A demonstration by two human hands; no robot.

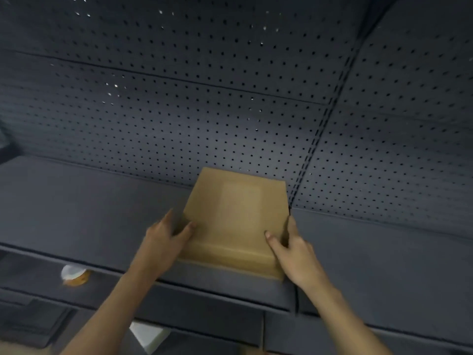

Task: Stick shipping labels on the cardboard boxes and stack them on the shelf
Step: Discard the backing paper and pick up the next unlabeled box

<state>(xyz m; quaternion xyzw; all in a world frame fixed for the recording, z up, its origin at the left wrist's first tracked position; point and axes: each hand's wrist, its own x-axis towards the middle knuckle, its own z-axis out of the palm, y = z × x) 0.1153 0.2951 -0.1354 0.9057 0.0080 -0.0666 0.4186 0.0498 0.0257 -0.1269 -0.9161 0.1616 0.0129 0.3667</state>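
Fingers (pixel 292 226) of the right hand (pixel 291 249) lie straight along the right side of the cardboard box (pixel 235 219), thumb on top; the left hand (pixel 163 234) grips the opposite side likewise. Between the 2 hands, the box sits near the shelf's (pixel 76 201) front edge, with shelf surface stretching outward past both.

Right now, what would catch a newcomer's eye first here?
The tan cardboard box sits in the centre on the dark shelf, with what looks like a paler label on top. The left hand and right hand grip its near sides. Behind it rises a dark perforated back panel.
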